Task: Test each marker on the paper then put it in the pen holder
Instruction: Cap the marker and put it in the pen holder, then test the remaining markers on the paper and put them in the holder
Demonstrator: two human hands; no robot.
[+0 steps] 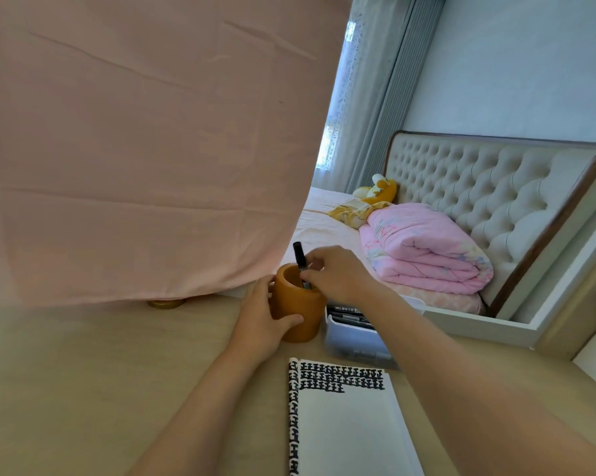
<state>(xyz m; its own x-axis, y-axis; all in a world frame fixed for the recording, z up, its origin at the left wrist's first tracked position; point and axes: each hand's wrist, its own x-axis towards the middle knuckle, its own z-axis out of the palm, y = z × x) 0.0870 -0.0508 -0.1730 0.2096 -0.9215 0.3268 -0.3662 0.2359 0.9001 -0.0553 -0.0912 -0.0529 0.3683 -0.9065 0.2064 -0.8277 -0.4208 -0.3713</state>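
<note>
On the paper (348, 427), a white pad lying flat on the pale wood-grain table (83, 389), we read 3 rows of one blocky black mark repeated across the top, and 1 column of it down the left edge. Just beyond the pad sits a clear plastic box (355, 341). Its dark label carries print too small for us to read. The pen holder (298, 314) is a smooth, matte, ochre cylinder standing upright beside the box. The left hand (262, 317) wraps around its side. The right hand (337, 273) pinches a slim black marker (299, 256) in its fingertips, the marker's lower end inside the holder and its top tilted left. A creased pink cloth (135, 149) hangs behind, and a folded pink quilt (423, 249) lies before a button-tufted headboard (478, 187).
</note>
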